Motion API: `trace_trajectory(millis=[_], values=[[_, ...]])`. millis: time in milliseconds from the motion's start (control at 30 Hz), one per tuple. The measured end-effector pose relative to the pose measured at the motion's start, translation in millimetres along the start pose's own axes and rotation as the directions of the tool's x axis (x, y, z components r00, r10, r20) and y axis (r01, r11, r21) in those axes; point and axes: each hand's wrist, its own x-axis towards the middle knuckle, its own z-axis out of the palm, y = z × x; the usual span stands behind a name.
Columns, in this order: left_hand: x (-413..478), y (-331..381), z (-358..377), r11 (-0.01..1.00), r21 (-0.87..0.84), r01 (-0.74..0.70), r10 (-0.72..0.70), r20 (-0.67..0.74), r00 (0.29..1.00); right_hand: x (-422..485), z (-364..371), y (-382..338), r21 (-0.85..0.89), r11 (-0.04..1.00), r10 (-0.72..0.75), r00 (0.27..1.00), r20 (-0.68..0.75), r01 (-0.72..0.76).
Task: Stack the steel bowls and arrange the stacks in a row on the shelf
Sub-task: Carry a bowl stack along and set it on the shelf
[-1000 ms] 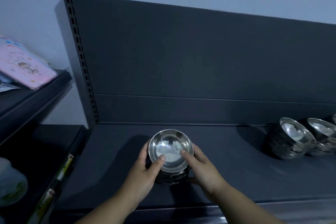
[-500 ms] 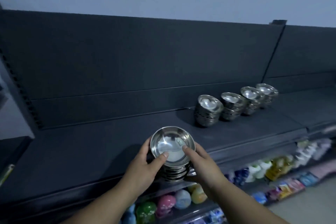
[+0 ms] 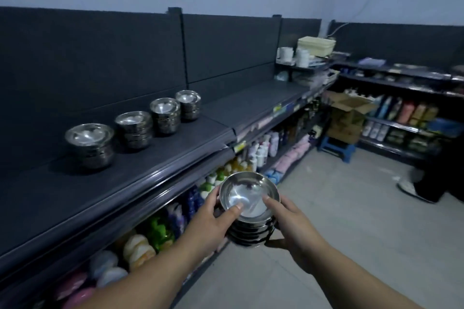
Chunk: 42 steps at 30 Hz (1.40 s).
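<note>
I hold a stack of steel bowls [image 3: 248,206] in the air, off the shelf and out over the floor. My left hand [image 3: 213,223] grips its left side with the thumb on the top bowl's rim. My right hand [image 3: 291,226] grips the right side and supports it from below. On the dark shelf [image 3: 105,195] to the left, several other bowl stacks stand in a row running away from me: the nearest stack [image 3: 90,148], a second stack [image 3: 135,132], a third stack [image 3: 165,115] and the farthest stack [image 3: 188,105].
Below the shelf's front lip, lower shelves hold coloured bottles [image 3: 155,231]. A cardboard box [image 3: 349,118] and a blue stool [image 3: 336,148] stand at the aisle's far end. A person's foot [image 3: 411,188] is on the floor at right. The floor [image 3: 351,233] is grey concrete.
The stack has come up off the shelf between both hands and now hangs over the aisle. My view has swung right, so the row of stacks lies to the left.
</note>
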Motion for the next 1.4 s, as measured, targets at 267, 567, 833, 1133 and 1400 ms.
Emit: trace_trajectory(millis=[267,567,833,1133,1400], values=[[98,2,94,1.000,0.001,0.008,-0.008,0.221,0.975,56,-99,10,0.067,0.996,0.078,0.981,-0.180,-0.067],[291,34,119,1.000,0.018,-0.014,0.007,0.333,0.943,218,-139,-42,0.120,0.991,0.099,0.953,-0.288,-0.066],[437,76,150,0.996,0.075,-0.044,0.015,0.349,0.937,346,-187,-95,0.129,0.991,0.077,0.937,-0.341,-0.034],[584,104,223,0.996,0.071,-0.058,0.037,0.275,0.961,489,-282,-133,0.107,0.994,0.039,0.963,-0.267,-0.010],[713,156,305,0.999,-0.053,-0.012,0.019,0.134,0.991,631,-387,-207,0.052,0.999,0.004,0.994,-0.109,0.001]])
